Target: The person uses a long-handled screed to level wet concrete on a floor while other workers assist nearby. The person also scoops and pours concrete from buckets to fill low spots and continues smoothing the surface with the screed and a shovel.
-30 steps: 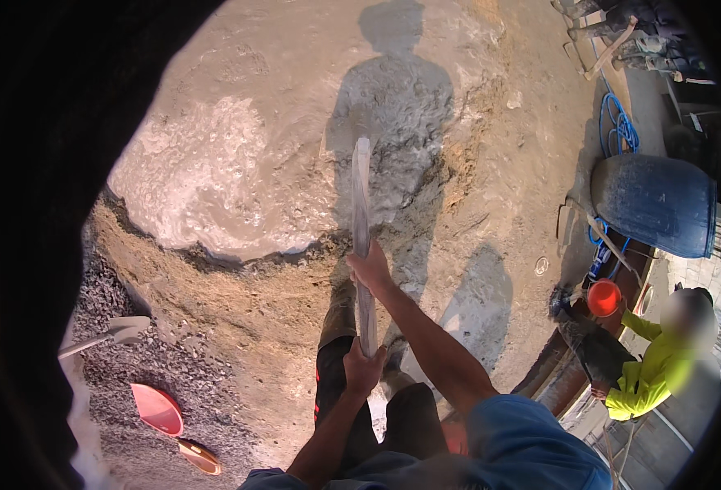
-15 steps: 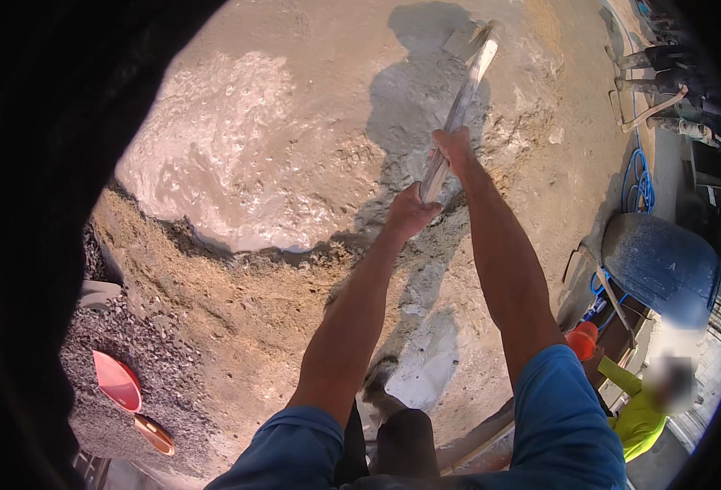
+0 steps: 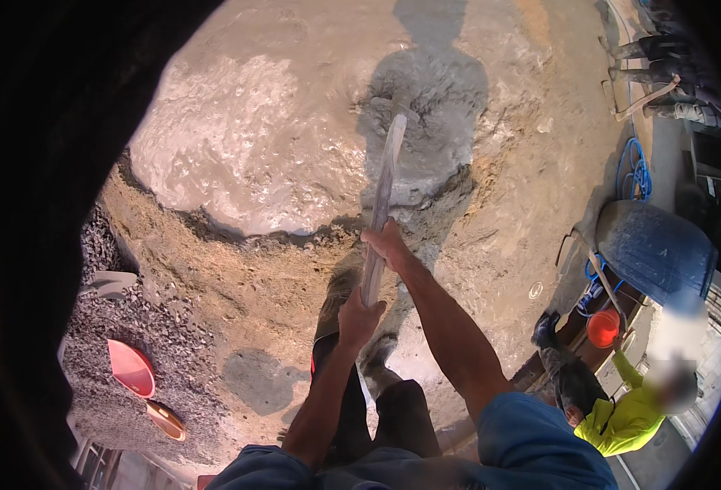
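My left hand [image 3: 360,318] is closed round the lower part of a long, pale wooden handle [image 3: 392,147], close in front of my legs. Higher up the same handle, my right hand [image 3: 381,242] grips it. The handle runs away from me into a broad pool of wet grey mortar [image 3: 246,131], where its far end is partly sunk in a churned patch [image 3: 426,114] within my shadow. A ridge of sandy material [image 3: 181,261] borders the pool on my near side.
Dark gravel [image 3: 189,327] with a pink pan [image 3: 132,367], an orange pan [image 3: 164,420] and a shovel blade [image 3: 114,284] lies left. At right are a blue barrel [image 3: 654,245], coiled hose [image 3: 640,175], a person in yellow [image 3: 626,425] holding a red bucket [image 3: 601,328], and other people's legs [image 3: 646,73].
Half a second ago my arms reached out to the upper right with the handle. Now both hands are drawn back toward my body, the handle more upright in view and its far end lower.
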